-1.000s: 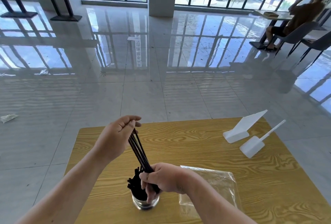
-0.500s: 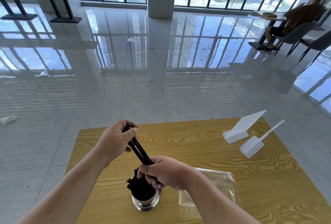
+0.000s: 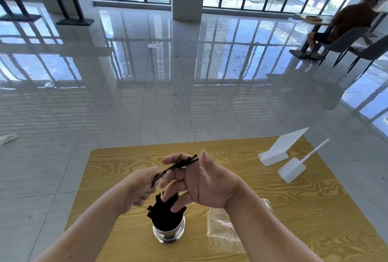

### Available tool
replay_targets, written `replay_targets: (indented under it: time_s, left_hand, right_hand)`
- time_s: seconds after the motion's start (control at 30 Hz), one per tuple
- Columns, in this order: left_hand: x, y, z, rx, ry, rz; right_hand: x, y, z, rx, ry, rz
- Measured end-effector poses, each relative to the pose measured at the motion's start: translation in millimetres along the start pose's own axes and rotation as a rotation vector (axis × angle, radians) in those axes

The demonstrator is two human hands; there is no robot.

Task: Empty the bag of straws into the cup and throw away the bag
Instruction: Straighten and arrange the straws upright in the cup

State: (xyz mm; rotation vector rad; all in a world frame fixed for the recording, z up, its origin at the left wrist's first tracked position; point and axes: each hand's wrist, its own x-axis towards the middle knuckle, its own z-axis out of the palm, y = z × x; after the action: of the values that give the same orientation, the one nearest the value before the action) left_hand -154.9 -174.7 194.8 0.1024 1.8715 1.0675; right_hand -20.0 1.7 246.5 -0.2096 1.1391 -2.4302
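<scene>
Cup (image 3: 168, 232), steel, upright on table (image 3: 294, 209), packed with black straws (image 3: 165, 212). Above it, small bundle of straws (image 3: 181, 162): left hand (image 3: 138, 188) pinches one end; other end lies across straight, spread fingers of right hand (image 3: 206, 182). Clear bag (image 3: 222, 230) flat just right of cup. White stand (image 3: 279, 150) and scoop (image 3: 292, 168) at far right.

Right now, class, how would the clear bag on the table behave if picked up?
Probably floppy: the bag lies flat and wrinkled on the table. Likely very light, being thin, see-through film. Possibly slippery, given its glossy sheen.
</scene>
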Motion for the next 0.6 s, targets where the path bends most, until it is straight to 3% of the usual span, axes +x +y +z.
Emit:
replay_targets:
  time_s: [0.13,0.23,0.33,0.47,0.6]
  left_hand:
    - [-6,-3,14,-0.074,-0.122,-0.023]
    - [-5,-2,19,-0.082,-0.124,-0.039]
    - [-3,-4,17,-0.062,-0.115,-0.035]
    - [2,-12,10,0.089,-0.006,0.039]
    - [7,-27,-5,0.493,0.228,0.178]
  right_hand:
    - [11,-6,12,-0.233,0.291,-0.047]
    - [20,-6,16,-0.649,0.603,-0.022]
    - [22,1,9,-1.057,0.765,-0.028]
    - [20,12,-1,-1.021,0.855,-0.05]
    - [13,24,-9,-1.124,0.917,0.041]
